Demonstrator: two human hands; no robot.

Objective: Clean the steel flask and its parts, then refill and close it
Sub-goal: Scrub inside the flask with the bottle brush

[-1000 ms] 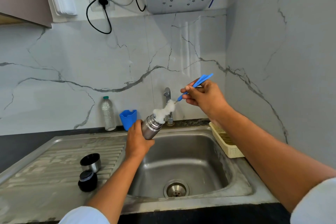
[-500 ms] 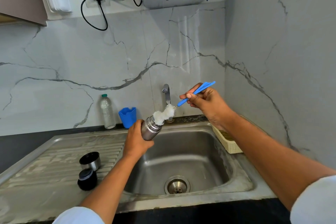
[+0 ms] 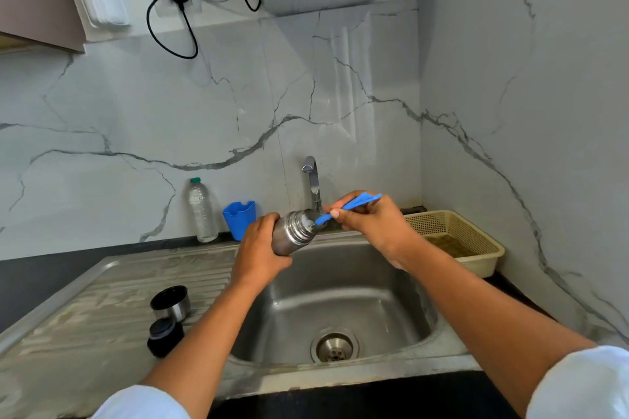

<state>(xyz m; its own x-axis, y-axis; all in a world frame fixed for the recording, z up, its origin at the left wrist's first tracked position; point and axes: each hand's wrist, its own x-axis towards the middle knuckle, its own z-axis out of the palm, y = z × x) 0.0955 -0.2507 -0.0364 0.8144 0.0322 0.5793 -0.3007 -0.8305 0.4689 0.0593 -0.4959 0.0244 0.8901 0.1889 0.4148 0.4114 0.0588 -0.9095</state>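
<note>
Head view: my left hand (image 3: 260, 250) grips the steel flask (image 3: 293, 232) tilted over the sink (image 3: 340, 286), so the bottle brush (image 3: 354, 205) pinched in my right hand (image 3: 376, 226) reaches inside.

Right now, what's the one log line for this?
left hand: grips tilted silver steel flask over steel sink | right hand: pinches blue-handled bottle brush, bristles inside flask | steel cup lid, black stopper: on drainboard
</note>
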